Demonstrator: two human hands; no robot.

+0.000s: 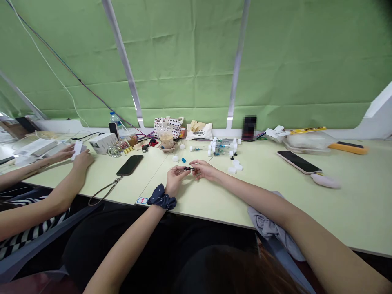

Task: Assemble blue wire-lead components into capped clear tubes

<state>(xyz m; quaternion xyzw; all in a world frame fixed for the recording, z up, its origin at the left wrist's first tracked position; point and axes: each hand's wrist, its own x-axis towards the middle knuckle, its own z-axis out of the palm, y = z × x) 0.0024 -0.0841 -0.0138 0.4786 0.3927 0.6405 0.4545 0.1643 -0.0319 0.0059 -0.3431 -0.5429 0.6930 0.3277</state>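
Observation:
Over the table, my left hand (175,178) and my right hand (206,170) meet at a small black part (189,168), each pinching one end of it. The part is short and dark, too small to make out its exact kind. Just beyond my fingers lies a small blue piece (183,160), with a white round cap (175,158) beside it. A group of clear tubes with white ends and blue pieces inside (225,146) lies farther back. Right of my right hand are several white caps (235,166) and a small black stopper-like piece (232,158).
On the left, a co-worker's hands (80,157) hold a white piece. A black phone (130,165) with a strap lies left of me, another phone (299,162) right. Behind stand a drink cup (166,139), a white box (103,143), and a cloth pouch (199,131).

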